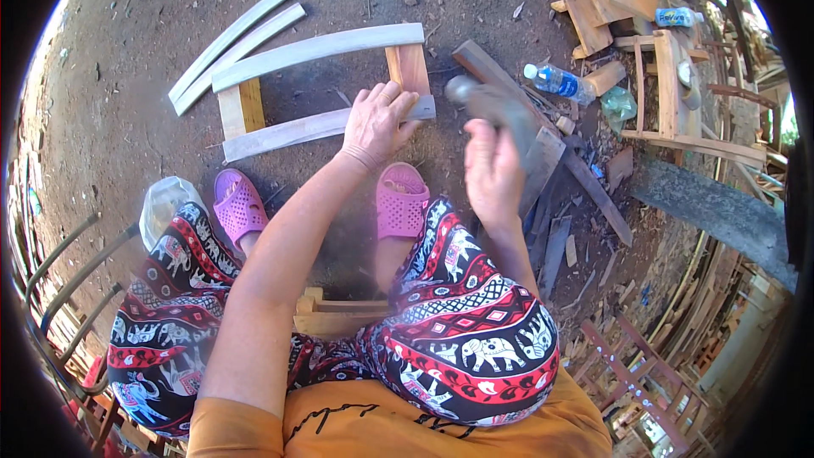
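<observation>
My left hand [381, 123] bends over the right end of the near grey-white wooden slat [288, 133], gripping it against the block beneath. This slat and a far slat [318, 49] lie across two short wooden blocks, a left block [242, 108] and a right block [409, 68], forming a small frame on the ground. To the right of the frame, my right hand [494, 165] is closed around a hammer [500, 110], raised and smeared by motion. A small dark mark, perhaps a nail, shows at the near slat's right end.
Two loose slats [237, 47] lie at the far left. Dark wood scraps [585, 182] and a water bottle [560, 82] are on my right, with a pile of wood offcuts [606, 0] beyond. My feet in pink sandals [402, 203] are close to the frame.
</observation>
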### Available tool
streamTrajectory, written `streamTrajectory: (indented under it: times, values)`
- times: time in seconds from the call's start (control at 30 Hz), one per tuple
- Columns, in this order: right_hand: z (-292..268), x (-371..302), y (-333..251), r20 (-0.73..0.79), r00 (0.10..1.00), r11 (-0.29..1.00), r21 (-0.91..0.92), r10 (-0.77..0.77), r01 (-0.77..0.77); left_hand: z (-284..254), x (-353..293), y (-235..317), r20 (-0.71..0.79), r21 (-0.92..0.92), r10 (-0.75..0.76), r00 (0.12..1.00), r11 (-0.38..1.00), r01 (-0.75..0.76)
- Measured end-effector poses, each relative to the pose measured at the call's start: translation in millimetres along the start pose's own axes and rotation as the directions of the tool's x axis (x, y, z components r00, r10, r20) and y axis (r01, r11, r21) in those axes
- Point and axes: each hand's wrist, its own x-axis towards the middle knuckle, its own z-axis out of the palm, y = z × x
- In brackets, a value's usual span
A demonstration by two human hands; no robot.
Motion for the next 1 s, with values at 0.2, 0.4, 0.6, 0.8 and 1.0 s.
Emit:
streamTrajectory:
  times: [0.2,0.4,0.6,0.8,1.0]
  values:
    - [25,5,-8,0.123,0.99,0.994,-0.095,0.07,-0.058,5,0,0,0.048,-0.021,-0.017,0.999,1.0,0.018]
    - [-1,-2,-28,-0.146,0.987,0.99,0.134,0.064,-0.045,1,-1,-4,0.037,-0.018,-0.016,0.999,1.0,0.016]
    - [36,-1,18,0.068,0.993,0.976,-0.203,0.095,-0.079,13,0,-2,0.003,-0.042,0.002,1.0,0.999,-0.002]
    - [6,-8,-26,-0.275,0.956,0.99,0.124,0.099,-0.067,1,1,1,0.031,-0.052,-0.024,0.999,0.998,0.026]
    - [34,6,-7,-0.012,1.0,0.987,-0.163,-0.014,0.012,8,4,-9,0.003,-0.086,-0.029,1.0,0.996,0.029]
